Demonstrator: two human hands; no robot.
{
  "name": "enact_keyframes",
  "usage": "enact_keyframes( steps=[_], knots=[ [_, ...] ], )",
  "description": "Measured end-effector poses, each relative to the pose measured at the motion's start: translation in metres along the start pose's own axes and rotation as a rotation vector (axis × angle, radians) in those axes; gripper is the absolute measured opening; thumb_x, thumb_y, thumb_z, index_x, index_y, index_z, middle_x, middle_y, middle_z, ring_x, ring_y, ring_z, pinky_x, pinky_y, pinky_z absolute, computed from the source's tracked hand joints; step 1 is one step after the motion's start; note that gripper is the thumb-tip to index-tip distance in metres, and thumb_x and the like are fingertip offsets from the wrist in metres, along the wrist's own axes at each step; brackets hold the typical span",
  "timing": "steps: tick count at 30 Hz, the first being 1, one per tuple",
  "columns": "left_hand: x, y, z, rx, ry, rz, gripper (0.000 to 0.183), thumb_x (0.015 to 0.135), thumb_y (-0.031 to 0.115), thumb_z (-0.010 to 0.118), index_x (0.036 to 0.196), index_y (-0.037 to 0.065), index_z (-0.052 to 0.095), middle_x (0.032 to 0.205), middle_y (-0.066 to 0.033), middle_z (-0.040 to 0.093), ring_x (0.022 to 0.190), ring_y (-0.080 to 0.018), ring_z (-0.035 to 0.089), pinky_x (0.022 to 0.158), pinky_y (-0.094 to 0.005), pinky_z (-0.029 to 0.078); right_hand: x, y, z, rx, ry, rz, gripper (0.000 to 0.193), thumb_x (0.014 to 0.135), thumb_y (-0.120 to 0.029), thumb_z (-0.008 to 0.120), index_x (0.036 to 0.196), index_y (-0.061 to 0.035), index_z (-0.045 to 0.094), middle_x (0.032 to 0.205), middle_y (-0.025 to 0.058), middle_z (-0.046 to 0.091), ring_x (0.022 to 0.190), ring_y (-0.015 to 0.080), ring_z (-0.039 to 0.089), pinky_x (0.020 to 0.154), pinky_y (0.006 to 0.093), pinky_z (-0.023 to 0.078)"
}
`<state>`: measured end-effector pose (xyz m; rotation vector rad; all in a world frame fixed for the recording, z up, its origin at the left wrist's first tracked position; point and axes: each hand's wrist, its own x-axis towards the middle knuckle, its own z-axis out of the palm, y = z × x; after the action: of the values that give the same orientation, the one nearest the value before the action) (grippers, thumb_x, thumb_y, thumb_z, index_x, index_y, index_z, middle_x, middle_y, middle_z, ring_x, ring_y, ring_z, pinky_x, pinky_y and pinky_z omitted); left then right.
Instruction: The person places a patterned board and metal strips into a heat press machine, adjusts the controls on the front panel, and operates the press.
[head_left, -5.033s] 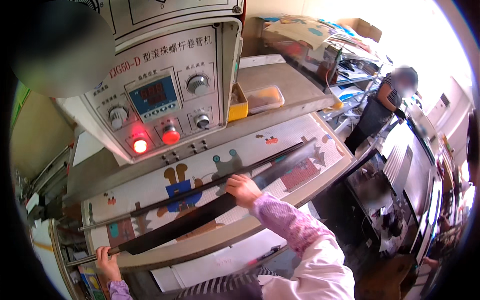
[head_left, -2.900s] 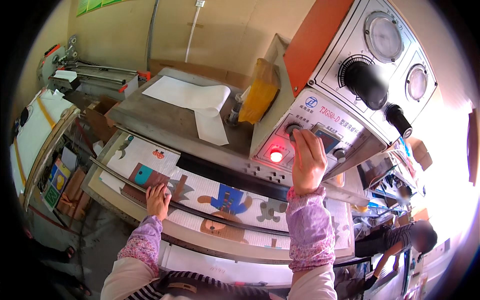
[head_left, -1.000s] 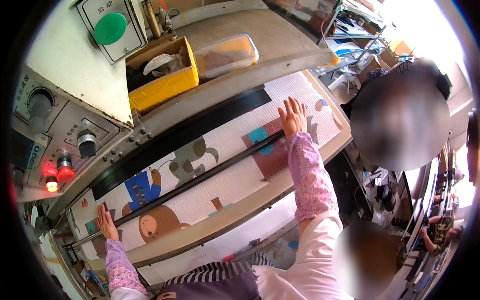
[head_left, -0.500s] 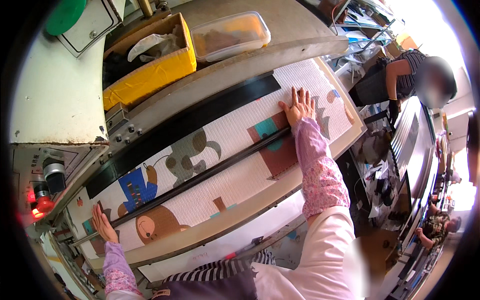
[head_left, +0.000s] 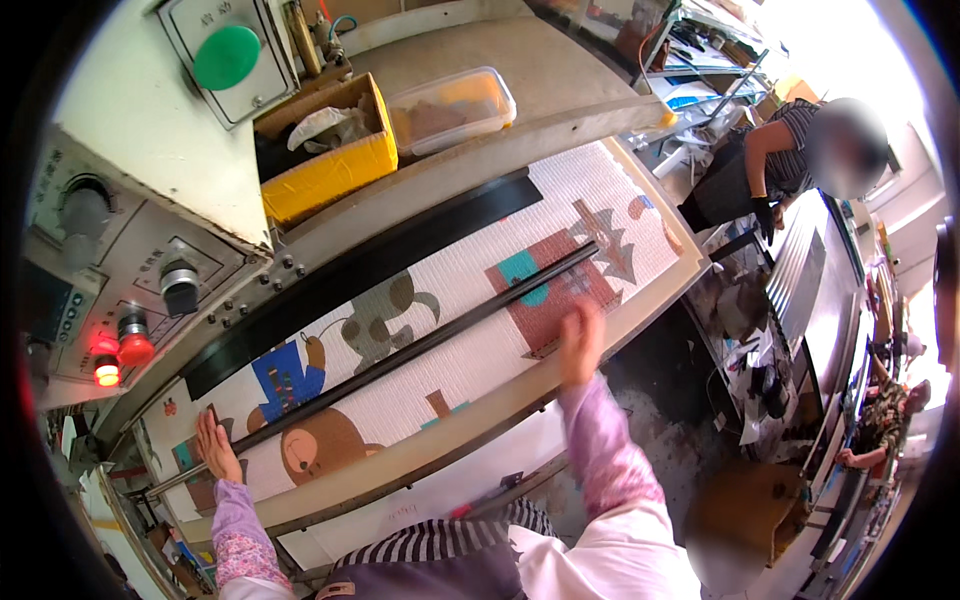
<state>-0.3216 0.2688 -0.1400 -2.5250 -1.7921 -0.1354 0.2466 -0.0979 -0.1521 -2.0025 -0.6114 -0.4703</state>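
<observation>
A white textured mat [head_left: 440,285] printed with cartoon animals lies along the pale machine bed. Over it runs a dark straight rod [head_left: 425,343], slanting from lower left to upper right. My left hand [head_left: 217,447] rests on the mat beside the rod's left end, its fingers stretched out. Over the mat's near right part, by a printed brown shape, is my right hand [head_left: 580,340]; motion smears its fingers. Nothing held shows in it. Along the mat's far side lies a flat black strip [head_left: 370,270].
Beyond the bed stand a yellow-sided carton [head_left: 330,180] and a clear plastic tub [head_left: 455,110]. At left is a control panel [head_left: 150,290] with a lit red lamp and a green button [head_left: 227,57]. A co-worker [head_left: 780,150] bends over a bench at right; another person [head_left: 885,430] is farther off.
My right hand has lifted off the mat and drawn back toward me, uncovering the rod's right end. My left hand stays at the left end. The view has shifted, showing more control panel.
</observation>
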Motion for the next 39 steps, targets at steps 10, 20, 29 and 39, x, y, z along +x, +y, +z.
enact_keyframes(
  steps=[10, 20, 29, 39],
  knots=[
    [-0.068, 0.005, -0.002, 0.068, 0.206, -0.052, 0.046, 0.096, 0.030, 0.039, 0.139, 0.013, 0.037, 0.143, -0.0085, 0.037, 0.137, -0.0275, 0.025, 0.110, -0.0503, 0.013, -0.050, -0.080, -0.022, -0.263, -0.521, -0.150, 0.045, 0.083, -0.018, 0.060, 0.124, -0.0047, 0.049, 0.122, 0.0106, 0.056, 0.120, 0.0285, 0.046, 0.107, 0.0496, 0.024],
    [-0.088, 0.083, -0.031, -0.235, 0.329, -0.028, 0.038, 0.088, 0.025, 0.046, 0.119, 0.004, 0.052, 0.125, -0.0106, 0.051, 0.122, -0.0291, 0.040, 0.109, -0.0466, 0.019, 0.159, -0.364, -0.009, 0.020, -0.110, -0.813, 0.059, 0.082, 0.002, 0.040, 0.140, -0.0060, 0.031, 0.131, 0.0111, 0.051, 0.137, 0.0284, 0.026, 0.112, 0.0470, 0.015],
    [-0.085, 0.090, -0.041, -0.265, 0.484, 0.040, 0.036, 0.080, 0.020, 0.059, 0.112, 0.005, 0.055, 0.116, -0.0101, 0.056, 0.110, -0.0288, 0.049, 0.102, -0.0459, 0.030, 0.033, -0.291, -0.025, 0.322, -0.434, -0.490, 0.060, 0.078, 0.005, 0.051, 0.136, -0.0019, 0.037, 0.125, 0.0135, 0.055, 0.118, 0.0292, 0.050, 0.105, 0.0424, 0.029],
    [-0.094, 0.029, -0.058, -0.214, 0.457, 0.084, 0.047, 0.082, 0.020, 0.057, 0.126, 0.008, 0.047, 0.133, -0.0110, 0.045, 0.125, -0.0290, 0.040, 0.107, -0.0483, 0.023, -0.165, -0.244, -0.053, 0.338, -1.172, -0.213, 0.043, 0.077, 0.000, 0.059, 0.120, -0.0027, 0.052, 0.102, 0.0159, 0.062, 0.084, 0.0264, 0.065, 0.072, 0.0359, 0.052]
  ],
)
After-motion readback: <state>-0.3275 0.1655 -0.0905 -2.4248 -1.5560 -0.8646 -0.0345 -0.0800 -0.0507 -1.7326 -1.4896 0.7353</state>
